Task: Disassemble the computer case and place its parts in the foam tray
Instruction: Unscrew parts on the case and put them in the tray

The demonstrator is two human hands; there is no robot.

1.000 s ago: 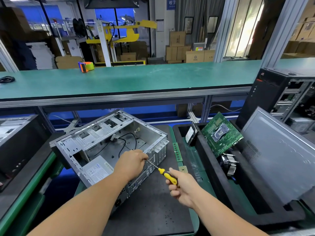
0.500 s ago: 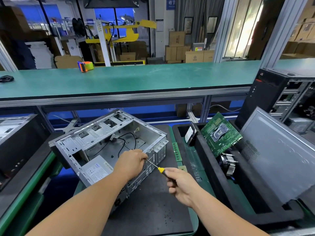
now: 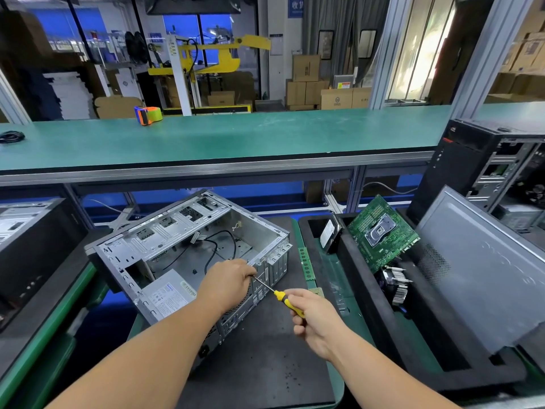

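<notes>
Two hands at work, head view: left hand [image 3: 227, 283] curled over the rear edge of the open grey sheet-metal computer case [image 3: 188, 249], lying on its side on the dark mat. Right hand [image 3: 312, 315] grips a yellow-handled screwdriver [image 3: 278, 294], tip at the rear panel. Case looks stiff, sharp-edged, fairly heavy; hold by frame rails. Black foam tray [image 3: 358, 278] just right holds a green motherboard [image 3: 382, 233].

Bright even indoor light, window glare, wide-angle edge distortion
</notes>
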